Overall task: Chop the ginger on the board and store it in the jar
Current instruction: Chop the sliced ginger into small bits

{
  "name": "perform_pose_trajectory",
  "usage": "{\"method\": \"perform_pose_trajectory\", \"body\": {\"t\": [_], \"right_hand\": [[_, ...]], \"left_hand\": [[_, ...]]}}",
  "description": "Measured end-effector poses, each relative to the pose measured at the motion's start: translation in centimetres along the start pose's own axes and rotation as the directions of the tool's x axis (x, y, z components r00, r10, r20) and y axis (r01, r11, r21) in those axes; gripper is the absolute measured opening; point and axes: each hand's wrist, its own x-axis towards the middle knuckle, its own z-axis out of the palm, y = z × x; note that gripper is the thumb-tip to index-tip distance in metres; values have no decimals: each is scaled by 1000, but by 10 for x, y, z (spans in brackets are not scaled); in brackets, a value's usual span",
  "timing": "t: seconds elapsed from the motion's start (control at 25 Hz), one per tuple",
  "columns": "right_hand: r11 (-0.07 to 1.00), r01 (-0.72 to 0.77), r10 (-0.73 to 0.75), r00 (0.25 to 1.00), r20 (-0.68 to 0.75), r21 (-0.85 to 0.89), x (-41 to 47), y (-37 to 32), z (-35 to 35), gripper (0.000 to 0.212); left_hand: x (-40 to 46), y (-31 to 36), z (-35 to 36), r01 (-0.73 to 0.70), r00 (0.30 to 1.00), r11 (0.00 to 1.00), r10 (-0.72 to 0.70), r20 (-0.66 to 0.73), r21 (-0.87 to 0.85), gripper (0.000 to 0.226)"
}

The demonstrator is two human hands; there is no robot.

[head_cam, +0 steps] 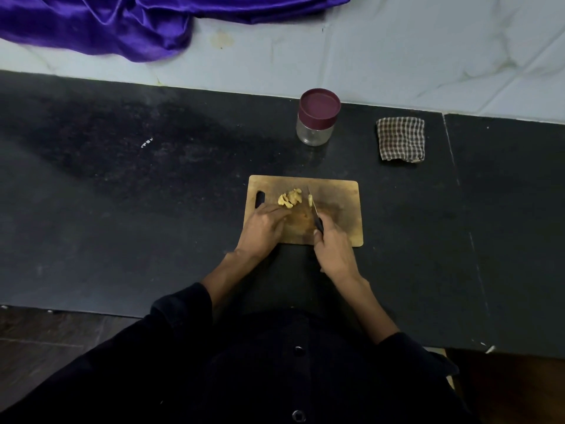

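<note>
Ginger (290, 198): pale yellow, knobbly mass lying on the upper left part of the board, with one small cut piece (310, 200) lying apart on the right side of the blade. Board (342, 209): wooden, rectangular, rounded corners, handle slot at its left end, worn and darkened in the middle; lies flat on the counter directly in front of the person. Knife (314, 209): thin blade pointing away from the person, tip near the ginger, standing between the main mass and the cut piece; dark handle. Right hand (331, 249): fingers curled round the knife handle, gripping it over the near edge of the board. Left hand (264, 224): resting on the left part of the board, fingers reaching toward the ginger and meeting its near edge; whether they pinch it or merely press on it cannot be told. Jar (315, 131): clear, round, upright, closed with a maroon lid (319, 105); stands on the counter beyond the board, well apart from it. Cloth (401, 139): brown-and-white checked, folded square, to the right of the jar. Counter (122, 209): dark speckled stone. Fabric (107, 22): shiny purple, bunched at the far left on the pale tiled surface (397, 56) behind the counter. Person: dark buttoned garment, sleeves pushed up the forearms.
</note>
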Motion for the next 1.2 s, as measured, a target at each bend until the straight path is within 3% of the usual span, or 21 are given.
{"method": "perform_pose_trajectory", "body": {"t": [0.08,0.16,0.28,0.4,0.56,0.72,1.0,1.2], "right_hand": [[999,13,-14,999,42,30,-1,5,-4,41],[994,15,-26,995,96,105,-3,9,-8,39],[973,-17,-27,982,189,229,-7,15,-17,36],[960,-22,-42,974,222,278,-8,21,-25,34],[948,-78,9,976,218,309,-5,28,-30,32],[933,-166,114,978,174,320,-7,29,-31,33],[895,-253,267,964,12,367,-27,35,-28,31],[895,-274,301,953,-23,353,-33,43,-32,31]], "left_hand": [[6,15,2,239,969,947,-245,0,-217,22],[15,27,6,463,874,717,-467,132,-521,29],[25,34,14,531,788,377,-549,279,-759,34],[30,38,19,556,750,294,-581,317,-778,19],[29,32,20,556,724,304,-634,271,-774,9],[24,22,16,601,739,420,-616,272,-680,18],[36,40,25,535,845,683,-446,295,-498,17],[56,46,39,538,840,745,-434,327,-393,16]]}}
